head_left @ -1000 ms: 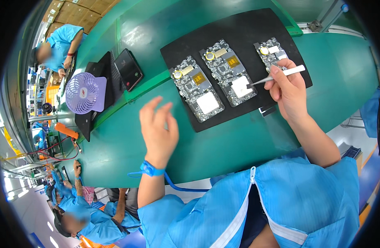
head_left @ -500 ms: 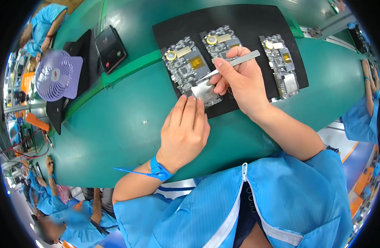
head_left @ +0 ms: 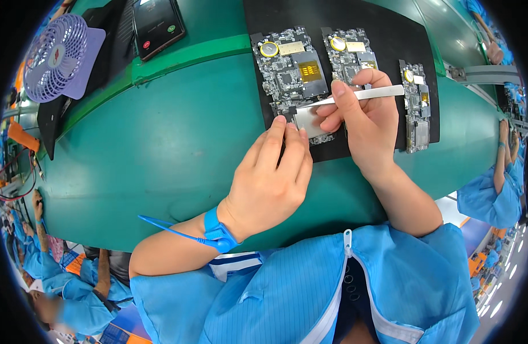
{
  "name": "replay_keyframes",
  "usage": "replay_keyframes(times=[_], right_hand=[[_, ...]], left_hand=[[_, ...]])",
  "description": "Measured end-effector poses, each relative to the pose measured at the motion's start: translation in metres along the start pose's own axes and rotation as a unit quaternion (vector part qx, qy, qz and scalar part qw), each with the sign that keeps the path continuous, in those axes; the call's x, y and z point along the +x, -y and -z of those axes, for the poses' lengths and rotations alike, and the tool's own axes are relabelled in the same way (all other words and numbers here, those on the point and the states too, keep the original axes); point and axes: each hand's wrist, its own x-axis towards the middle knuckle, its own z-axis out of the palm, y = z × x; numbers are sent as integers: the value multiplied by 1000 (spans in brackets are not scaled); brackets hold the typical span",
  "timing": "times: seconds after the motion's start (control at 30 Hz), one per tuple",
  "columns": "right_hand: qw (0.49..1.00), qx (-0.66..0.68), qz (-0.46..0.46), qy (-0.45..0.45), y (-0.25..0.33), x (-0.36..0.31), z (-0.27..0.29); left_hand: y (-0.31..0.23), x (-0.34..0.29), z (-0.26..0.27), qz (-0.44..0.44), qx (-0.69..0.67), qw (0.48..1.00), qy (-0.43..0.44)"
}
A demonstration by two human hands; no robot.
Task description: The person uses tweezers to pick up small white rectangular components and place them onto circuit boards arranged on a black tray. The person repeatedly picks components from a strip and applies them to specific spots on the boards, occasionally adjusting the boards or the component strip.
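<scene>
My right hand (head_left: 371,123) grips a pair of metal tweezers (head_left: 385,92) between thumb and fingers. Their points reach left to the near part of the leftmost circuit board (head_left: 287,73), beside a silver metal shield (head_left: 311,121). With its fingers stretched out and slightly apart, my left hand (head_left: 269,178) touches that board's near left edge with the fingertips; its thumb is hidden. A second circuit board (head_left: 345,54) lies behind my right hand, which covers its near part. To the right is a third circuit board (head_left: 414,106). All three lie on a black mat (head_left: 384,28).
The mat lies on a green work surface (head_left: 160,155). At the far left are a purple fan (head_left: 56,57) and a phone (head_left: 156,27) with a lit screen. A blue wrist strap (head_left: 218,230) with a cord circles my left wrist. Other people in blue work at both sides.
The view has shifted, so the boards appear farther right and higher. The tweezers' points stay at the leftmost board, and my left fingertips remain at its near edge. The phone screen is now lit.
</scene>
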Motion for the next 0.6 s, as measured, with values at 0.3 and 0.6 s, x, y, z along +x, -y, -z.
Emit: replay_keyframes(times=[0.3, 0.6], right_hand=[[1000, -16, 7, 6, 1, 0, -1], [1000, -14, -6, 5, 3, 1, -2]], left_hand=[[1, -1, 0, -5, 4, 1000, 0], [2, 0, 1, 1, -5, 1000, -3]])
